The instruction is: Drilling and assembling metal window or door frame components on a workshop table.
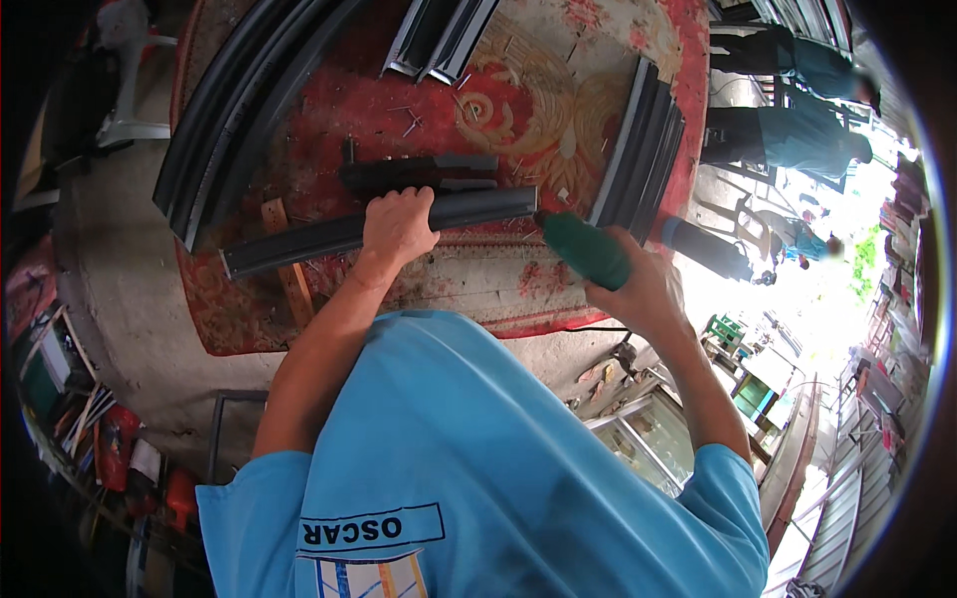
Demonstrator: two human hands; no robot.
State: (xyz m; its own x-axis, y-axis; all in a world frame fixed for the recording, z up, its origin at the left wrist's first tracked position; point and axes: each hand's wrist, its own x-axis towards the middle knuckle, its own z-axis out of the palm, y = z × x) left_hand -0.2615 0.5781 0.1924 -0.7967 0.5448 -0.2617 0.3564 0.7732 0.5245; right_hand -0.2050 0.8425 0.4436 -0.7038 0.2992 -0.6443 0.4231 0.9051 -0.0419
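A dark grey metal profile [299,242] lies slantwise across the near part of the cloth-covered table. My left hand [399,227] is closed over its middle, holding it down. My right hand [650,291] grips a green power drill [586,249], its nose pointing left at the right end of the profile. Whether the tip touches the metal is too blurred to tell. Under the profile's left half runs a wooden strip [292,282]. Just beyond my left hand is another dark piece [419,173], partly hidden by the hand and profile.
Long curved dark profiles [224,120] are stacked at the table's left. Shorter profiles [439,40] lie at the far side, and more [638,149] on the right. Loose screws [412,118] dot the red patterned cloth [339,120]. People [797,130] stand beyond the right edge.
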